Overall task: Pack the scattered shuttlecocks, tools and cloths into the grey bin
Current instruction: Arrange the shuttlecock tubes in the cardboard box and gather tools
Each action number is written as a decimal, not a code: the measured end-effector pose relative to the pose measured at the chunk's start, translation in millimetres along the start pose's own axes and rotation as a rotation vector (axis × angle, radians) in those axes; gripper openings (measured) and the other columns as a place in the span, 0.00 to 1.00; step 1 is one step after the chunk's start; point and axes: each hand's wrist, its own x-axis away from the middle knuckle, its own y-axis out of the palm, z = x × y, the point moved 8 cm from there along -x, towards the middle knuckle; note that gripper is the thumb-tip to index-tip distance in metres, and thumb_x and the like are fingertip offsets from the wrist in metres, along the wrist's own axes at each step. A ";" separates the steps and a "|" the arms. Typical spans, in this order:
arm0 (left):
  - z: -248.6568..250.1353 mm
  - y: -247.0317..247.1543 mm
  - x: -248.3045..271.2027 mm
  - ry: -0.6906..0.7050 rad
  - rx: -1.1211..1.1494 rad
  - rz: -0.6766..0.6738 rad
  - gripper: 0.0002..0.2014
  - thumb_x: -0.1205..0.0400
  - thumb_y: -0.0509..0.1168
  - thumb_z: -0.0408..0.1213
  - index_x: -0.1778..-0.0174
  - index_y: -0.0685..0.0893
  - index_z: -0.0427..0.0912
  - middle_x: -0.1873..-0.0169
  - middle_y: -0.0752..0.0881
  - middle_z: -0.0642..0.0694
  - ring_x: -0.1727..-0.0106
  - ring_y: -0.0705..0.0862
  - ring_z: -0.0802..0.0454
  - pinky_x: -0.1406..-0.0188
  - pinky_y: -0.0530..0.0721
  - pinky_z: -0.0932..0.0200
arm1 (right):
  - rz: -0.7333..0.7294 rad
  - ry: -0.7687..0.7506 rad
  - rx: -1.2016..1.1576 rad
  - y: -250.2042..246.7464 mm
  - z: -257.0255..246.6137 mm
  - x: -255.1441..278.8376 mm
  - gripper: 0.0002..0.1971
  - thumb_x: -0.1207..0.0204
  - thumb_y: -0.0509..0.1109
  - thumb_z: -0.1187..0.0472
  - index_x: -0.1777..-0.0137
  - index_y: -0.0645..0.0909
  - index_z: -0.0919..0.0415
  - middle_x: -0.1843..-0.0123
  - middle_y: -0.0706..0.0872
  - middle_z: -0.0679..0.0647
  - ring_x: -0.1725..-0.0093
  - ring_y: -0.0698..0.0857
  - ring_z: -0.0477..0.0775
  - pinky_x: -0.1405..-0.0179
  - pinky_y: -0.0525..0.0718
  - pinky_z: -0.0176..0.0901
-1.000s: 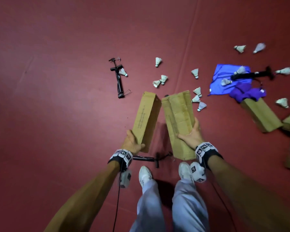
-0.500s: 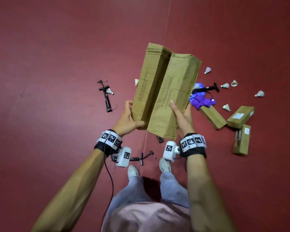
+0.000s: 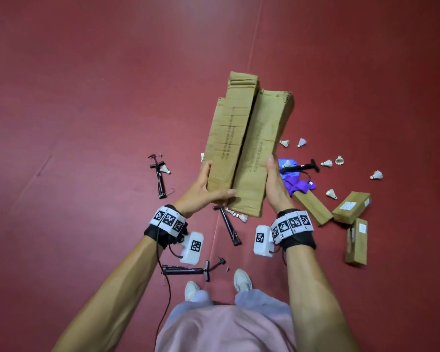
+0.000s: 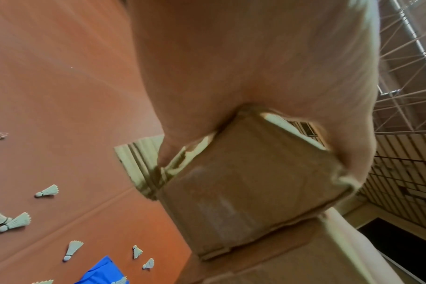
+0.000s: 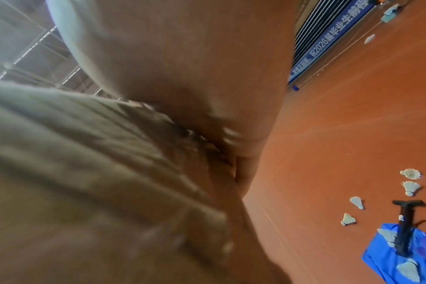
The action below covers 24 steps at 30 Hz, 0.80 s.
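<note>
Two long brown cardboard boxes stand side by side in the air before me. My left hand grips the lower end of the left box, thumb across its front; the left wrist view shows that box end in my palm. My right hand holds the right box along its edge. Below them, white shuttlecocks lie scattered on the red floor, with a blue cloth, a purple cloth and a black pump across them. No grey bin is in view.
Three more black pumps lie on the floor: at left, under the boxes, and near my feet. Three smaller cardboard boxes lie at the right. A seam runs across the red floor.
Both boxes have come up off the floor and now stand raised, close together, in my hands. I have straightened up, so the floor items look smaller and farther.
</note>
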 end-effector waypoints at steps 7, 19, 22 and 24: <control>29.9 11.0 -17.0 0.112 -0.305 0.140 0.22 0.26 0.66 0.73 0.34 0.79 0.84 0.12 0.41 0.69 0.11 0.33 0.60 0.12 0.40 0.31 | -0.068 0.013 -0.301 -23.1 -7.0 0.1 0.26 0.09 0.48 0.38 0.22 0.76 0.49 0.30 0.85 0.39 0.33 0.84 0.32 0.39 0.81 0.27; 16.1 1.7 2.2 0.052 0.108 0.360 0.37 0.27 0.74 0.60 0.25 0.78 0.45 0.32 0.88 0.50 0.30 0.86 0.50 0.29 0.84 0.48 | -0.223 -0.048 -0.145 17.0 -18.6 13.1 0.29 0.09 0.51 0.39 0.11 0.59 0.48 0.23 0.67 0.31 0.25 0.67 0.25 0.22 0.60 0.28; -1.3 -21.1 33.8 0.009 0.140 0.462 0.29 0.20 0.70 0.61 0.25 0.81 0.51 0.25 0.82 0.51 0.24 0.81 0.50 0.23 0.78 0.46 | -0.296 -0.048 -0.182 45.2 -11.0 22.0 0.24 0.09 0.58 0.44 0.16 0.67 0.49 0.28 0.77 0.31 0.32 0.76 0.19 0.27 0.70 0.23; -12.6 -31.2 61.7 -0.019 0.180 0.511 0.23 0.13 0.66 0.53 0.23 0.79 0.49 0.26 0.84 0.51 0.26 0.83 0.51 0.24 0.79 0.48 | -0.360 -0.018 -0.180 69.4 -7.7 32.6 0.29 0.12 0.61 0.40 0.14 0.67 0.49 0.23 0.78 0.36 0.24 0.75 0.30 0.17 0.68 0.41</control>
